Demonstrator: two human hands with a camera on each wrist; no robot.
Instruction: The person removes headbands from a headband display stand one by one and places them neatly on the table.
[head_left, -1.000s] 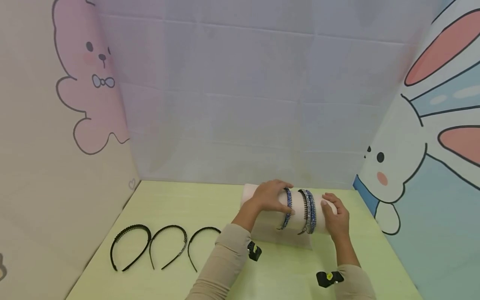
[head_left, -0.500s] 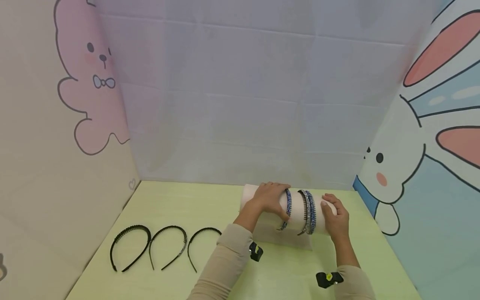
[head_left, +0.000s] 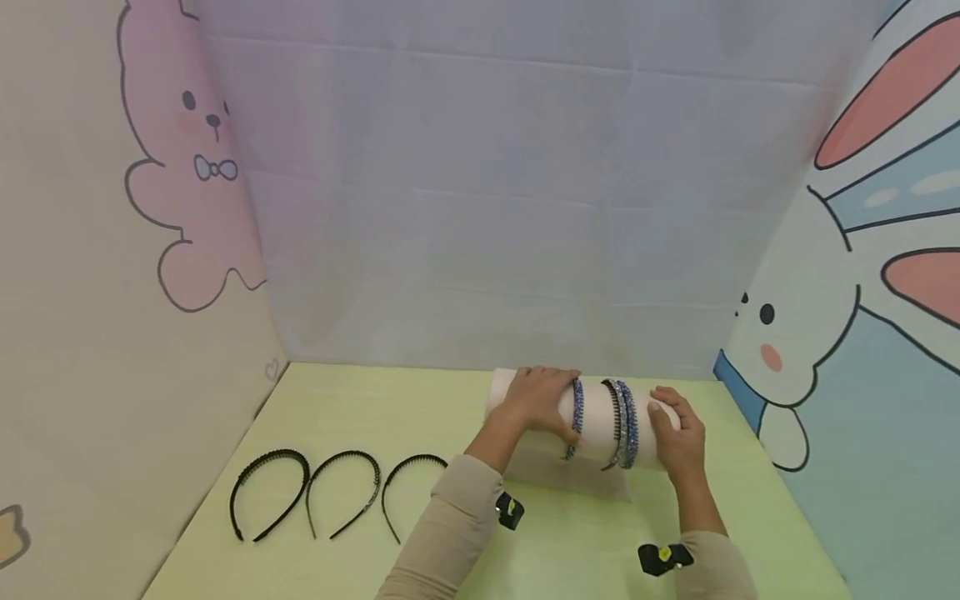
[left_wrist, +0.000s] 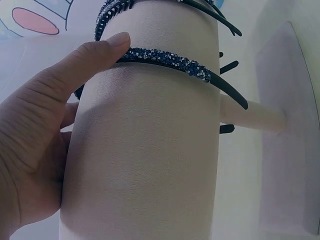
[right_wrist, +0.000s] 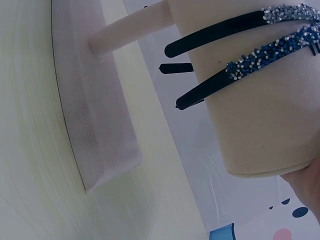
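A pale cylindrical headband holder (head_left: 596,417) stands on a flat base (head_left: 566,475). My left hand (head_left: 534,404) lies over its left half, thumb on a blue glittery headband (head_left: 578,408) and fingers reaching over the top. The left wrist view has the thumb tip on the edge of that headband (left_wrist: 165,59), which sits round the cylinder; the other fingers are mostly hidden behind. My right hand (head_left: 678,437) grips the cylinder's right end. Between the hands sit a silvery headband (right_wrist: 287,12) and another blue headband (right_wrist: 270,55), side by side.
On the yellow-green table (head_left: 570,558) to the left lie a thick black headband (head_left: 272,454), a thinner toothed headband (head_left: 345,454) and a third headband (head_left: 412,460), partly behind the left sleeve (head_left: 450,521). A pale cloth wall (head_left: 465,208) stands behind.
The left thumb has drawn in and down along the blue headband, and the left fingertips have pulled back slightly. The right hand keeps its hold. The whole view shifts a little.
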